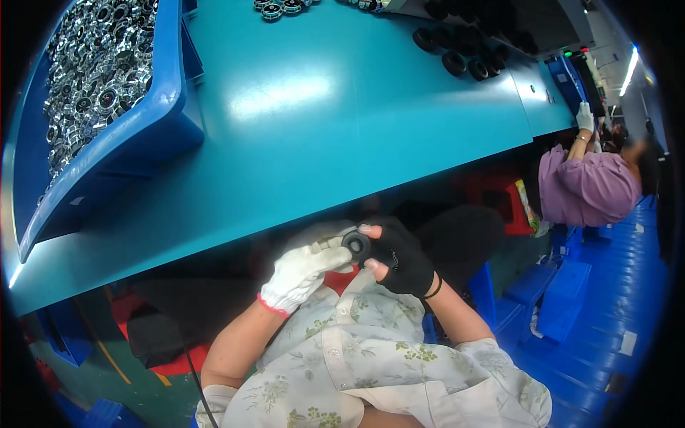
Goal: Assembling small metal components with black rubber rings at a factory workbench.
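Both of my hands hold one small black wheel (356, 245), round with a lighter ring at its middle, in front of my chest and just off the table's near edge. My left hand (303, 271), in a white knit glove with a pink cuff, has its fingers closed on the wheel's left side. From the right, my right hand (401, 258), in a black fingerless glove, grips it between thumb and bare fingertips. Whether the wheel is one piece or a tyre on a hub cannot be made out.
A blue bin (168, 93) full of chrome-and-black hubs stands at the table's left. Several black tyres (454, 63) lie at the far right of the teal table (307, 157), and a few hubs (272, 10) at its far edge. Blue crates (564, 299) and a co-worker in purple (589, 182) are at right.
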`<state>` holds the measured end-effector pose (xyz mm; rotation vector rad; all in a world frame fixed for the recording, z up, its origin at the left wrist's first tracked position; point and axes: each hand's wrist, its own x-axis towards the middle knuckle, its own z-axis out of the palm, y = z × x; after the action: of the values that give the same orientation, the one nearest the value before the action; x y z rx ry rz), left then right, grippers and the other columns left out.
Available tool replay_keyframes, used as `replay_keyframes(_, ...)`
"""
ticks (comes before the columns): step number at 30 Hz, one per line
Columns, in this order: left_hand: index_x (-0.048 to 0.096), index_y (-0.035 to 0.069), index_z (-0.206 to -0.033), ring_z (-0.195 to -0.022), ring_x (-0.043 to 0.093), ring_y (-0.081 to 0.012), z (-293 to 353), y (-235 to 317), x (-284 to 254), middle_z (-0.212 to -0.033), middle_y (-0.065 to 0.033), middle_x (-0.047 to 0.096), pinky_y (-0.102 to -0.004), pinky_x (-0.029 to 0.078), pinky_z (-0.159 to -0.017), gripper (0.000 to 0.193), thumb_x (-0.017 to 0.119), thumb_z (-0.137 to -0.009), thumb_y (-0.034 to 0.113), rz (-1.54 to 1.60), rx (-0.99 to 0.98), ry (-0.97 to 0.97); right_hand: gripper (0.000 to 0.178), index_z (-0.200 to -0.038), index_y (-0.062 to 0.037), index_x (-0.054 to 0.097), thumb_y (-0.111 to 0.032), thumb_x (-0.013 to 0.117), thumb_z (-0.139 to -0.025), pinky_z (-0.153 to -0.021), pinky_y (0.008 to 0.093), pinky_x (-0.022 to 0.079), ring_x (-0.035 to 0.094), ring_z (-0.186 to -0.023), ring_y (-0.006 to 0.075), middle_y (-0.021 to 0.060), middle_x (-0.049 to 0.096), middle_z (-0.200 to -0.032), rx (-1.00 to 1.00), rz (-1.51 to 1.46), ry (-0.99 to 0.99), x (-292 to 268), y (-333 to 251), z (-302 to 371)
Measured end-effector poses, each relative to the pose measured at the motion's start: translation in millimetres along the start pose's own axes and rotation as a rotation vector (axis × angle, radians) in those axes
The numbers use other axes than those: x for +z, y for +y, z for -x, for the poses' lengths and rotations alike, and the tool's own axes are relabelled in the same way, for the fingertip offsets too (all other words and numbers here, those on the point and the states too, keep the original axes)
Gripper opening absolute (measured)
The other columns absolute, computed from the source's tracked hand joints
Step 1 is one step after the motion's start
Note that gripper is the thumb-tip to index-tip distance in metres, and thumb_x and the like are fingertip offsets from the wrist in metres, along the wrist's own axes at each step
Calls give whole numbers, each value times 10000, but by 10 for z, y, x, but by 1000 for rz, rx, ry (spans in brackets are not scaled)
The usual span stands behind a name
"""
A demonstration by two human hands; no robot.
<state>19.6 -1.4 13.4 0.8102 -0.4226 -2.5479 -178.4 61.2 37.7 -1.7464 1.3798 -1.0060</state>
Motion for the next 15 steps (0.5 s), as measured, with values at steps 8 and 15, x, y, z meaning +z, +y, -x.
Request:
replay_keyframes(8, 580, -33, -1167, -923, 628, -150, -75, -174, -123, -1183, -135, 610, -249, 496, -805, 284, 582, -911, 89, -32, -22, 103, 468, -1162, -40, 556, -58, 705, -719, -790, 366, 491, 598, -900, 303, 136, 585, -1025, -93, 242, -57, 51, -64, -98)
replay_keyframes(15, 472, -78, -1252, -1002, 627, -259, -70, -94, -49, -1169, -194, 586, -340, 541, -866, 396, 568, -888, 43, -78, 81, 78, 471, -1187, -10, 533, -78, 688, -748, -776, 364, 498, 602, -905, 310, 148, 576, -1057, 109, 349, -94, 58, -87, -75)
